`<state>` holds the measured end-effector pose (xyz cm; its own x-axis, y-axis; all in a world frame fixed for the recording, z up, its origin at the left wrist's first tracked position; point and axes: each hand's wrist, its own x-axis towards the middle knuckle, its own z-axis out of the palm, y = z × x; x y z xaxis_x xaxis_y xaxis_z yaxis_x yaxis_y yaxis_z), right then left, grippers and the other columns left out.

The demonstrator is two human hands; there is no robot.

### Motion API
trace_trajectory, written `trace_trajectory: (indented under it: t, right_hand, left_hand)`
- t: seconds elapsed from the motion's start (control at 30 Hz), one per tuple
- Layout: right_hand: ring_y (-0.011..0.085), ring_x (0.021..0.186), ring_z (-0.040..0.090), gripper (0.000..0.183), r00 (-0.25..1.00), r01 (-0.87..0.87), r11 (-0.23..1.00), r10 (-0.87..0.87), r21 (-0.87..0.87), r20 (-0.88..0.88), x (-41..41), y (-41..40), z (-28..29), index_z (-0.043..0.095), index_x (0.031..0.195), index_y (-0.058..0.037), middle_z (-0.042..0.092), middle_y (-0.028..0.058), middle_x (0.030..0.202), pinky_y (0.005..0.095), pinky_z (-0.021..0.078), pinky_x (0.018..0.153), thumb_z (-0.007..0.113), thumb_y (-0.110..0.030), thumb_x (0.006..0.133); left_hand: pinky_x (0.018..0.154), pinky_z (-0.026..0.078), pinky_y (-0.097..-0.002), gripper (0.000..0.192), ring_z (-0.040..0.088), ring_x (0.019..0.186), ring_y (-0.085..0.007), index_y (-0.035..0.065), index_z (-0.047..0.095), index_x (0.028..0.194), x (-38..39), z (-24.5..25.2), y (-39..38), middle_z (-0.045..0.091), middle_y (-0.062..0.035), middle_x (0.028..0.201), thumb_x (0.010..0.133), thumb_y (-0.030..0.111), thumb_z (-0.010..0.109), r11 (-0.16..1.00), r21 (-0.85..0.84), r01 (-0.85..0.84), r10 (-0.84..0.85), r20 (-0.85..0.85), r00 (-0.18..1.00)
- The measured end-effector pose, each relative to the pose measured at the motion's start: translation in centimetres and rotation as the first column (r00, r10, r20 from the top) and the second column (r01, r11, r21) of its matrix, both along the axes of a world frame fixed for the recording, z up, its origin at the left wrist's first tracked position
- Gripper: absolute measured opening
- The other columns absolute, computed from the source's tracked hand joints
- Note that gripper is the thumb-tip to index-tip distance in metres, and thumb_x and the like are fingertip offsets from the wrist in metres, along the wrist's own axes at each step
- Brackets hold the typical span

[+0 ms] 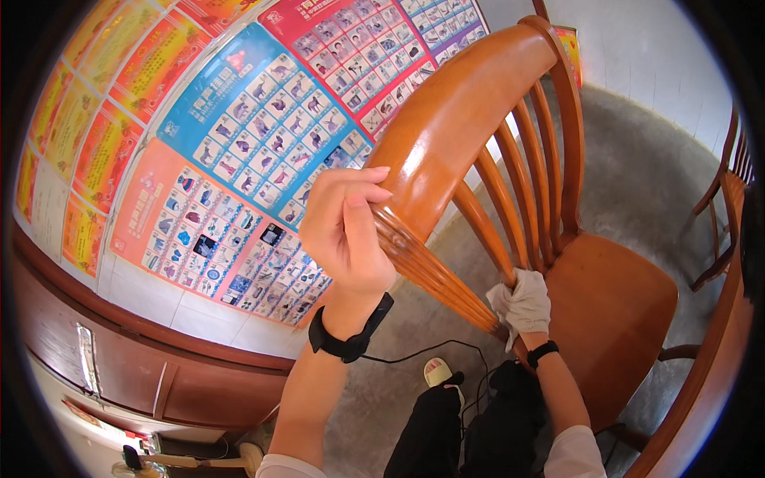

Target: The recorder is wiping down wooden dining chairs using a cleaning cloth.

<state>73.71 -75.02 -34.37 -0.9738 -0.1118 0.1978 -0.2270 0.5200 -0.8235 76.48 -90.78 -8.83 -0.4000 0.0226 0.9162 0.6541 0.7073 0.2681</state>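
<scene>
A glossy brown wooden chair (609, 287) stands in front of me, its slatted back leaning towards the camera. My left hand (352, 227) has its fingertips on the near corner of the chair's top rail (442, 131), its fingers bent and the thumb against them. Low on the back, my right hand (526, 305) presses a whitish cloth (520, 299) around the lower part of a slat, beside the grooved side post (442, 269). The cloth hides most of the right fingers. Each wrist wears a black band.
Picture posters (269, 119) cover the tiled wall at left, above a reddish-brown wooden cabinet (221, 388). A black cable (418, 352) runs over the grey floor near my slippered foot (437, 371). A second wooden chair (726, 197) and a curved wooden edge (693, 406) are at right.
</scene>
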Motion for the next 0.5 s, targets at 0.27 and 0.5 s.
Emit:
trace_trajectory:
  t: [0.27,0.5]
  right_hand:
    - [0.0276,0.062,0.057,0.015,0.989,-0.095,0.994,0.101,0.058,-0.108,-1.3,1.2,-3.7,0.058,0.09,-0.0053,0.059,0.0077,0.069,0.031,0.0472,0.059,0.057,-0.008,0.075]
    - [0.0263,0.069,0.058,0.018,0.849,-0.212,0.883,-0.045,-0.418,-0.526,-3.0,-1.4,7.1,0.058,0.085,-0.0029,0.057,0.0135,0.075,0.033,0.0476,0.064,0.065,-0.016,0.074]
  left_hand:
    - [0.071,0.042,-0.0296,0.032,0.056,0.075,-0.0221,-0.0059,0.054,0.068,-0.3,0.1,-0.3,0.061,-0.0192,0.082,0.086,0.011,0.033,0.996,-0.073,-0.04,0.04,-0.012,0.999]
    - [0.069,0.043,-0.0283,0.032,0.057,0.074,-0.0223,-0.0041,0.053,0.07,-0.2,0.1,-0.8,0.062,-0.0184,0.083,0.087,0.015,0.034,0.99,-0.128,-0.058,0.055,-0.033,0.998]
